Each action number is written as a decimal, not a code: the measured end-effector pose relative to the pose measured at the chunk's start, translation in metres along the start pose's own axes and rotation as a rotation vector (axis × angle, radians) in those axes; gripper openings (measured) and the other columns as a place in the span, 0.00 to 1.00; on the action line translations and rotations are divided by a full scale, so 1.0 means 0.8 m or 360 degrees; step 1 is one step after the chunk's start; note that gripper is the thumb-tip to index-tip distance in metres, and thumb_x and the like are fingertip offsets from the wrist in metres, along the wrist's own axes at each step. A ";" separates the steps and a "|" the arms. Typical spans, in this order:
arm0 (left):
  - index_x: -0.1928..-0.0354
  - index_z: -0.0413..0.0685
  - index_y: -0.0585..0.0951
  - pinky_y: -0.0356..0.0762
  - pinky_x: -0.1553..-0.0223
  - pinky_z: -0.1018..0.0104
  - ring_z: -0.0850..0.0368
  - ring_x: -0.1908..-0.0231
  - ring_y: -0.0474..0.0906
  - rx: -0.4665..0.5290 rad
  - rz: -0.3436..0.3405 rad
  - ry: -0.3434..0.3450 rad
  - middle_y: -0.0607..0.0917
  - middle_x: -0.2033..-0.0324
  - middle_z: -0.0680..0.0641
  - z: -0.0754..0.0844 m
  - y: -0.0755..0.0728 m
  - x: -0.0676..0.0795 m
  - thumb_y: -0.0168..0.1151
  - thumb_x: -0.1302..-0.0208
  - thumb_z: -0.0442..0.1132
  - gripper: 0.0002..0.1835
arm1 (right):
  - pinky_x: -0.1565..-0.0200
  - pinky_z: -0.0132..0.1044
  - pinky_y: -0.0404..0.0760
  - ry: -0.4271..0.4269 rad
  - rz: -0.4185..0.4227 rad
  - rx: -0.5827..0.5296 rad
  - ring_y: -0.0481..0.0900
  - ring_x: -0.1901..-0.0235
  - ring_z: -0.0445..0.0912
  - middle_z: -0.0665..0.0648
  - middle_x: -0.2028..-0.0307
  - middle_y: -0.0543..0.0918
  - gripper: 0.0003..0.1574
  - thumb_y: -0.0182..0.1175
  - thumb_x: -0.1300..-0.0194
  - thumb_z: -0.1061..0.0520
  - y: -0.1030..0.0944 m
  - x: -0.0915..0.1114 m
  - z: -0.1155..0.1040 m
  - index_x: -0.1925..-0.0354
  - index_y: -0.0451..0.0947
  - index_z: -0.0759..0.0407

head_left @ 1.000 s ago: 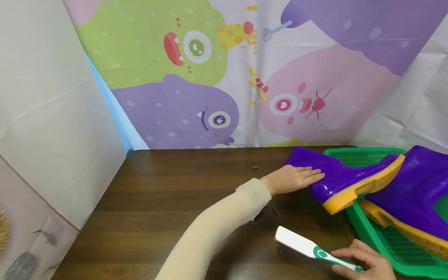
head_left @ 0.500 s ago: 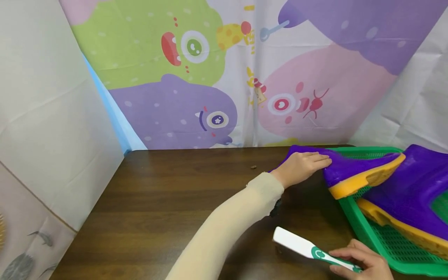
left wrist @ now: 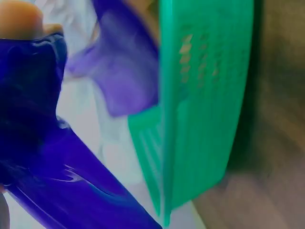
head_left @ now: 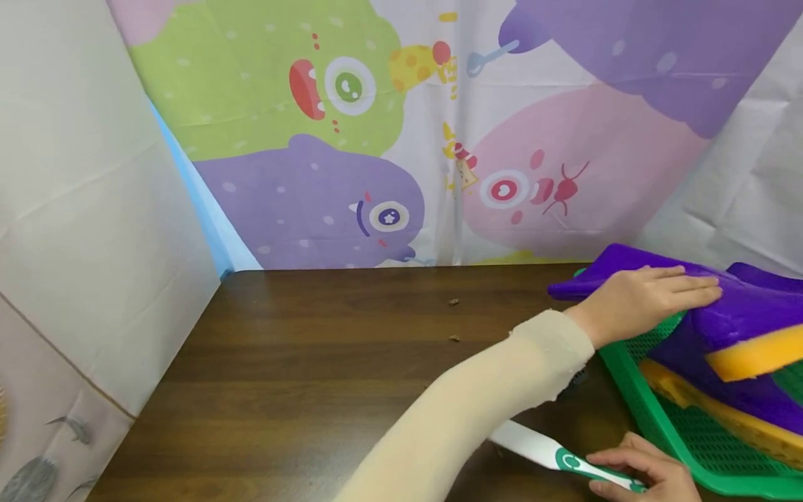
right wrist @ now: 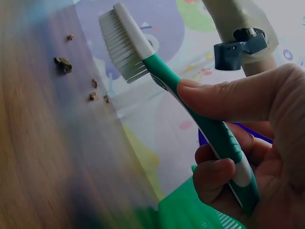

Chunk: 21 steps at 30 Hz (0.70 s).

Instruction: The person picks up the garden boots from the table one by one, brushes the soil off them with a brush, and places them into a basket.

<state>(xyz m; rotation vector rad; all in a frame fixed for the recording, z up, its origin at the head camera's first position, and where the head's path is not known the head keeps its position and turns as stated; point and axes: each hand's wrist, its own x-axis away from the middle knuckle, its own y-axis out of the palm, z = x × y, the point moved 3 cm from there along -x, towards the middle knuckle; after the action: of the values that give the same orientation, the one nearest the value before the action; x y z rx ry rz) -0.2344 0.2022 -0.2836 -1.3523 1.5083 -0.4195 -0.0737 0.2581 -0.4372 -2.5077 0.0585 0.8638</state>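
Observation:
My left hand (head_left: 649, 300) grips the shaft of a purple rain boot (head_left: 753, 314) with a yellow sole, held over the green basket (head_left: 649, 418). In the left wrist view, fingertips (left wrist: 19, 19) curl over the held boot (left wrist: 81, 176). A second purple boot (head_left: 680, 352) lies on its side in the basket, partly covered by the first. Near the table's front edge, my right hand (head_left: 659, 470) holds a green-and-white scrubbing brush (head_left: 533, 446). Its white bristles (right wrist: 121, 50) show in the right wrist view; my left sleeve hides part of its head from above.
Small brown crumbs (head_left: 454, 338) lie on the dark wooden table (head_left: 282, 376), with more clumps (right wrist: 63, 65) in the right wrist view. A cartoon-printed cloth (head_left: 351, 139) hangs behind, and a pale sheet (head_left: 75, 174) stands at the left.
My left hand has carried the boot rightward from the table's side to over the basket, above the other boot. My right hand and the brush have barely moved.

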 end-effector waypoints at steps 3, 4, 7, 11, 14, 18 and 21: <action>0.27 0.68 0.67 0.55 0.34 0.77 0.65 0.31 0.62 0.0032 -0.0186 0.0039 0.66 0.29 0.64 0.023 0.014 -0.009 0.35 0.18 0.38 0.24 | 0.84 0.28 0.66 -0.0005 -0.0013 0.0070 0.66 0.82 0.35 0.42 0.78 0.71 0.32 0.76 0.70 0.80 -0.008 0.003 -0.004 0.65 0.88 0.55; 0.27 0.69 0.67 0.57 0.35 0.78 0.66 0.31 0.62 0.0032 -0.0213 0.0030 0.66 0.30 0.65 0.028 0.018 -0.010 0.36 0.18 0.40 0.24 | 0.83 0.28 0.66 0.0012 -0.0005 0.0110 0.66 0.82 0.35 0.41 0.78 0.71 0.32 0.77 0.70 0.79 -0.011 0.004 -0.006 0.66 0.88 0.54; 0.28 0.73 0.66 0.64 0.41 0.82 0.71 0.34 0.65 0.0005 -0.0246 -0.0012 0.67 0.31 0.68 0.033 0.027 -0.005 0.40 0.19 0.46 0.23 | 0.83 0.27 0.68 0.0040 0.0010 0.0191 0.66 0.82 0.34 0.40 0.79 0.72 0.31 0.77 0.71 0.79 -0.020 0.006 -0.013 0.67 0.88 0.55; 0.27 0.72 0.66 0.68 0.48 0.85 0.72 0.35 0.66 0.0144 -0.0265 -0.0030 0.67 0.31 0.68 0.030 0.035 0.011 0.45 0.21 0.51 0.23 | 0.82 0.26 0.67 0.0008 -0.0019 0.0209 0.66 0.81 0.33 0.39 0.78 0.72 0.32 0.77 0.71 0.79 -0.024 0.002 -0.024 0.66 0.88 0.54; 0.26 0.66 0.65 0.65 0.46 0.86 0.73 0.35 0.65 0.0375 -0.0253 -0.0009 0.66 0.30 0.65 0.028 0.039 0.021 0.48 0.23 0.53 0.26 | 0.82 0.25 0.64 -0.0081 -0.0048 0.0187 0.64 0.81 0.32 0.39 0.78 0.71 0.33 0.77 0.71 0.78 -0.026 -0.003 -0.028 0.64 0.88 0.52; 0.26 0.57 0.66 0.61 0.44 0.88 0.72 0.33 0.63 0.0671 -0.0198 0.0038 0.66 0.28 0.59 0.022 0.045 0.031 0.52 0.24 0.52 0.28 | 0.83 0.26 0.61 -0.0102 -0.0072 0.0217 0.61 0.83 0.31 0.39 0.78 0.69 0.35 0.77 0.71 0.78 -0.027 -0.009 -0.032 0.64 0.87 0.48; 0.26 0.52 0.66 0.59 0.43 0.88 0.70 0.32 0.62 0.0829 -0.0181 0.0055 0.67 0.28 0.55 0.014 0.051 0.039 0.55 0.26 0.50 0.29 | 0.83 0.27 0.60 -0.0036 -0.0109 0.0326 0.60 0.83 0.31 0.37 0.78 0.67 0.35 0.78 0.71 0.76 -0.029 -0.016 -0.035 0.66 0.87 0.44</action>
<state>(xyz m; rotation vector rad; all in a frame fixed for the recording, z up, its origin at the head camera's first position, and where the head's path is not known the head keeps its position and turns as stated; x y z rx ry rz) -0.2415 0.1909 -0.3342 -1.0193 1.2359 -0.8466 -0.0631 0.2645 -0.4004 -2.2953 0.0502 0.8151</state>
